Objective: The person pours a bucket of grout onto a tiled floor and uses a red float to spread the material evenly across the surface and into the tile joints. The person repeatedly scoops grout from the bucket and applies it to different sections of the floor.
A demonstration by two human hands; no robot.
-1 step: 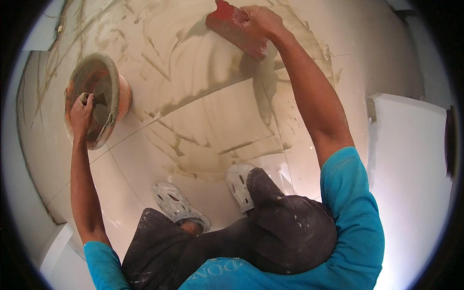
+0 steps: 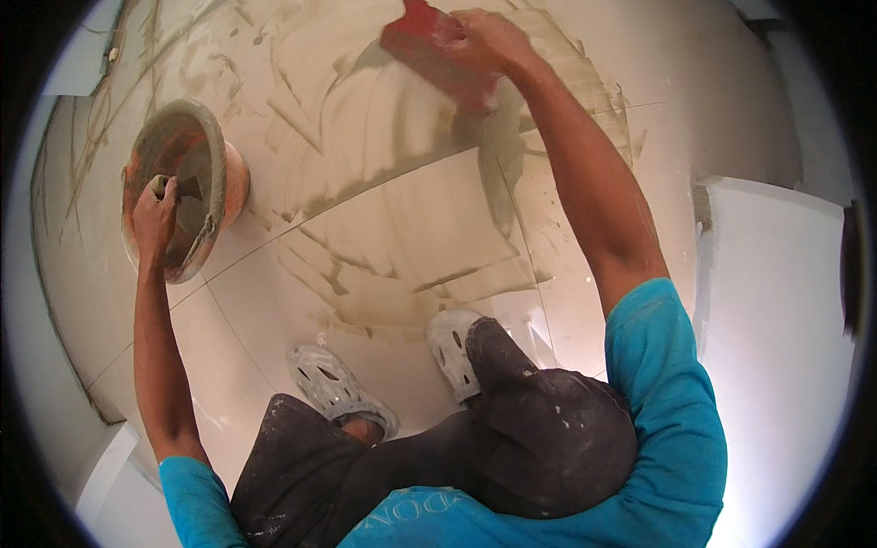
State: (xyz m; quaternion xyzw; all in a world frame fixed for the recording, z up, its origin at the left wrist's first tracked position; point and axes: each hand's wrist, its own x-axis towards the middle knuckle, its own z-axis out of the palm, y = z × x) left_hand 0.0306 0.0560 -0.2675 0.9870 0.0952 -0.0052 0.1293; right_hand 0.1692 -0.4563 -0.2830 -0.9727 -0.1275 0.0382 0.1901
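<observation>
My right hand [image 2: 491, 44] is closed on a red grout float [image 2: 429, 57], a flat board with a notched end. The float lies over the grout-smeared floor tiles [image 2: 384, 173] at the far side, slightly blurred. At the left, my left hand [image 2: 153, 217] is closed around the handle of a small trowel [image 2: 190, 188], its blade partly visible inside an orange bucket [image 2: 237, 178]. The bucket's rim and inner wall are coated with grey grout. What lies at the bottom of the bucket is hard to make out.
Wet grout streaks spread across the tiles and joint lines in front of me. My feet in spattered white clogs [image 2: 333, 384] stand on paler tiles near my knees. A white block-like panel [image 2: 767, 265] rises at the right, and a wall [image 2: 46, 365] curves along the left.
The red float and my right hand have shifted slightly to the left. My left hand, the trowel and the bucket have stayed where they were.
</observation>
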